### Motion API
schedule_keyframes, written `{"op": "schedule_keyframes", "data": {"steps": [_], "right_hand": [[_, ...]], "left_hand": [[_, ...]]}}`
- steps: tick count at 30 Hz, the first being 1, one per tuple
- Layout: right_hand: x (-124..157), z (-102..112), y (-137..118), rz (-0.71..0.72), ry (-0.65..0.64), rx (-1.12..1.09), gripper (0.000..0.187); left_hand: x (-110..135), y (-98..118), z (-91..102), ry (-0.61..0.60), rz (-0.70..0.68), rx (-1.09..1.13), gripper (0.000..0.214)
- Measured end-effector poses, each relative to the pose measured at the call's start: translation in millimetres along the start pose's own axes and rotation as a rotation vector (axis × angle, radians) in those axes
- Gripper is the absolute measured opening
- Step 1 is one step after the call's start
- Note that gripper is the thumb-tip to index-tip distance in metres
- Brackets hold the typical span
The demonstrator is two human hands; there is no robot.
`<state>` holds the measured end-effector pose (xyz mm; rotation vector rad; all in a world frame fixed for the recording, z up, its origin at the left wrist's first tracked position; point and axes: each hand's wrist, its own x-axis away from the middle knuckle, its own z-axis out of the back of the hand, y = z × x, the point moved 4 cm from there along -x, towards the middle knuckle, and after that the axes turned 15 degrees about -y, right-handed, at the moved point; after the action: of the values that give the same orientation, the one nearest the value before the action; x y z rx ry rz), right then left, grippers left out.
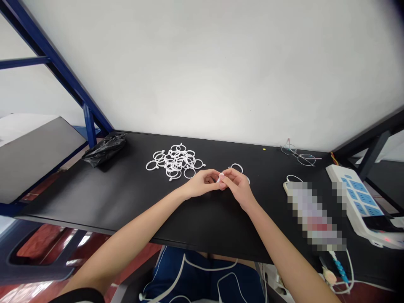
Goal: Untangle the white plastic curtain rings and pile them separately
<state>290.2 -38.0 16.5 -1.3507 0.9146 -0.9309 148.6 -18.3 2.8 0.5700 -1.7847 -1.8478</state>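
My left hand (202,183) and my right hand (237,185) meet over the black table, fingertips touching. Between them they pinch a small white plastic ring (220,177), mostly covered by the fingers. Just behind my right hand another white ring (239,165) lies on the table, its lower part hidden. A further bit of white curve shows beside the right knuckles; I cannot tell which ring it belongs to. To the left of my hands is a loose pile of white rings (179,161), several of them overlapping, each with a small knob.
The black table (132,185) runs along a white wall. A crumpled black plastic bag (105,150) lies at its left end. Toward the right are glasses (297,155), a blurred phone (285,187) with a cable, and a white power strip (342,172). Blue metal bars (67,78) rise at left.
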Motion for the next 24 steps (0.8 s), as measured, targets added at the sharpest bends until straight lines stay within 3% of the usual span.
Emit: {"op": "schedule_keyframes", "data": {"steps": [14, 24], "right_hand": [[-0.1, 0.2, 0.6, 0.001, -0.004, 0.003, 0.033], [4.3, -6.4, -0.7, 0.069, -0.061, 0.314, 0.02]], "left_hand": [[0.7, 2.0, 0.0, -0.002, 0.007, -0.025, 0.047], [4.6, 7.2, -5.4, 0.006, -0.03, -0.222, 0.026]]}}
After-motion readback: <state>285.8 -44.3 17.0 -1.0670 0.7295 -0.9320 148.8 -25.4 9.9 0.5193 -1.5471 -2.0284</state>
